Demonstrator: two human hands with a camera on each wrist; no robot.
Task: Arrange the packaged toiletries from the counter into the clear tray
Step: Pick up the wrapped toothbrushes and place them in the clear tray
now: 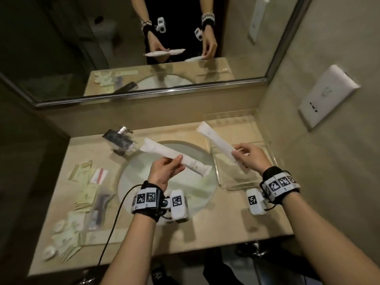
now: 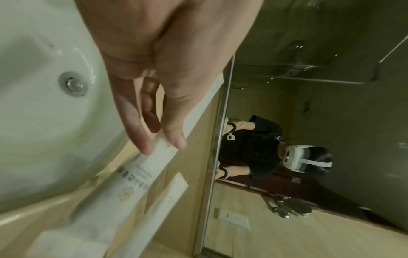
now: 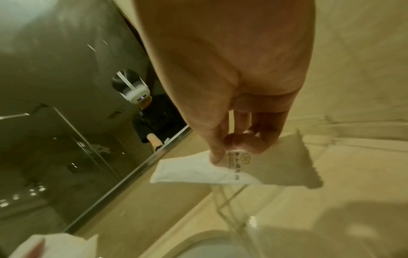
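Both hands are busy on my feed. My left hand (image 1: 164, 171) pinches one long white packet (image 1: 176, 159) between thumb and fingertips, holding it over the sink basin (image 1: 144, 182), its far end angled toward the faucet (image 1: 120, 140). From the left wrist camera I see the fingers (image 2: 137, 132) closed on the packet's (image 2: 123, 188) edge, printed lettering blurred along it. My right hand (image 1: 249, 156) grips a second white packet (image 1: 216, 140) near its lower end, thumb and curled fingers clamped on it; the right wrist camera shows that pinch (image 3: 234, 144) close up, with a small logo on the wrapper (image 3: 198, 172). This second packet hangs above the clear tray (image 1: 265, 145), which sits on the counter (image 1: 226, 233) to the right of the basin, against the wall. I cannot tell whether the packet touches the tray.

Left of the basin, more packaged toiletries (image 1: 86, 194) lie scattered on the counter: flat sachets, small round pieces, a dark item in a clear sleeve. Behind runs a mirror (image 1: 123, 48) reflecting both hands, and a white wall unit (image 1: 327, 95) hangs at the right.
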